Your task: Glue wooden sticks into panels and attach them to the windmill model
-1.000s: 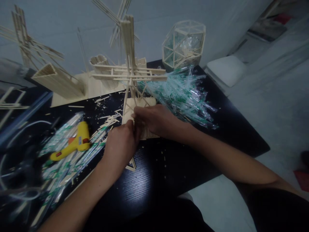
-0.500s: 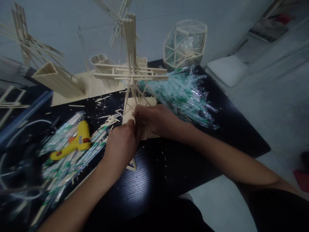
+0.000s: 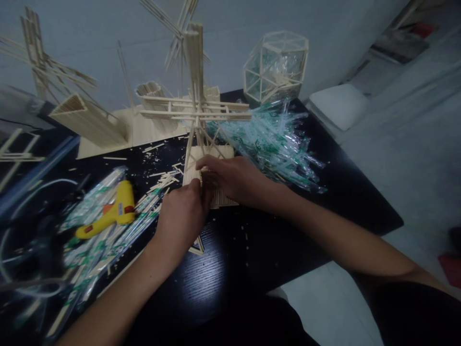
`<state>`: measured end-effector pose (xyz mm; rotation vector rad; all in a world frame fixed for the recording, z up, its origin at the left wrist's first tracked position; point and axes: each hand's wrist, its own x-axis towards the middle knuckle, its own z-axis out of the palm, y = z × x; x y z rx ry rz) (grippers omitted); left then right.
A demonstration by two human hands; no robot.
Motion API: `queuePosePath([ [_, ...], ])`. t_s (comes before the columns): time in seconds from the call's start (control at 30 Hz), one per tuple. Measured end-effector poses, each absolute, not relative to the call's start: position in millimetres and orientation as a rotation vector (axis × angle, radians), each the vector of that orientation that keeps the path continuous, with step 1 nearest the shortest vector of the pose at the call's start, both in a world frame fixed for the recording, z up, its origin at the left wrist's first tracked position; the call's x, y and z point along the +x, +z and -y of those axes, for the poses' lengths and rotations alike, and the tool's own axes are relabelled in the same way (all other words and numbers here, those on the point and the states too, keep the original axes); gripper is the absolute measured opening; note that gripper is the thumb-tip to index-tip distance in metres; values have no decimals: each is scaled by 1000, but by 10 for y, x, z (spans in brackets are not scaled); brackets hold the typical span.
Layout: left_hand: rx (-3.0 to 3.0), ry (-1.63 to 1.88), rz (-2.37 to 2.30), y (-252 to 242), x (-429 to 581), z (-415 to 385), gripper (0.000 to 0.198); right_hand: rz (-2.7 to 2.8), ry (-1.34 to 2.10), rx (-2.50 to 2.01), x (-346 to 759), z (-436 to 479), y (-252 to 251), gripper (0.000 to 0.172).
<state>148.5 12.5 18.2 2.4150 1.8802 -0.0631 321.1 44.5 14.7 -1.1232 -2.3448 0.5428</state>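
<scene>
My left hand (image 3: 182, 214) and my right hand (image 3: 234, 178) meet at the foot of a wooden stick tower (image 3: 194, 72), which stands upright with crossing arms of paired sticks. Both hands have their fingers curled in and pressed close together over the tower's flat stick base (image 3: 225, 153). Whatever lies between the fingertips is hidden by the hands. Beneath my left hand a small stick frame (image 3: 197, 247) pokes out onto the black table (image 3: 288, 240).
To the left, a yellow glue gun (image 3: 120, 211) lies on wrapped sticks near a cable. Stick offcuts (image 3: 162, 180) are scattered behind. Clear green-printed wrappers (image 3: 277, 139) heap at the right, before a stick polyhedron (image 3: 275, 67). A three-sided stick column (image 3: 86, 120) stands back left.
My right fingers have shifted very slightly to the left. Otherwise the hands and the tower keep their places.
</scene>
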Motion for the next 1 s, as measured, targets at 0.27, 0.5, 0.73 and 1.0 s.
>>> queuePosePath([
  [0.27,2407,-65,-1878,192,1501,-122,31,2389,483,-1108,3205,-454,156,10],
  [0.5,2396,-88,-1885,197,1509,-118,31,2398,508,-1138,3201,-452,169,8],
  [0.73,2401,-107,-1891,227,1530,-121,36,2387,546,-1195,3202,-456,181,22],
  [1.0,2319,107,-1794,323,1282,-21,43,2458,453,-1290,3177,-406,292,32],
])
